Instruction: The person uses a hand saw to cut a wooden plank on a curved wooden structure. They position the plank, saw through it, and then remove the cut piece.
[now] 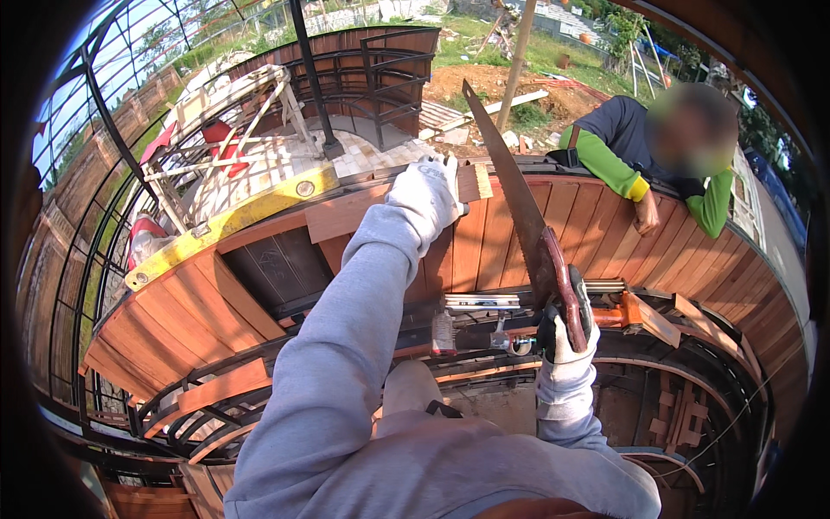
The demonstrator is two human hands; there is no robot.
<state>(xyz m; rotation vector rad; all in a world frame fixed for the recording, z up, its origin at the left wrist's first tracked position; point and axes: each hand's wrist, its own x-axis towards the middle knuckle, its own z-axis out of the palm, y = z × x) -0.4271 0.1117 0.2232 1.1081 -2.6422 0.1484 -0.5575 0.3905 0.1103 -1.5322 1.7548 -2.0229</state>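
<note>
In a pale work glove, my left hand [430, 192] is closed around a reddish wooden board [346, 216] lying along the top of the curved plank wall. The board's end [474, 183] sticks out to the right of my fingers. My right hand [568, 333], also gloved, grips the brown handle of a hand saw [510, 177]. The saw stands tilted, its tip up and to the left, its blade just right of the board's end and apart from it. A yellow spirit level [229, 227] rests on the wall's top edge left of the board.
A person in a green-sleeved top [614, 169] leans over the wall at the right. An orange-ended tool [614, 316] and other tools [500, 336] lie on the ledge below. A dark gap [277, 268] breaks the planking. Black metal posts [316, 82] and a wooden trestle [233, 130] stand beyond.
</note>
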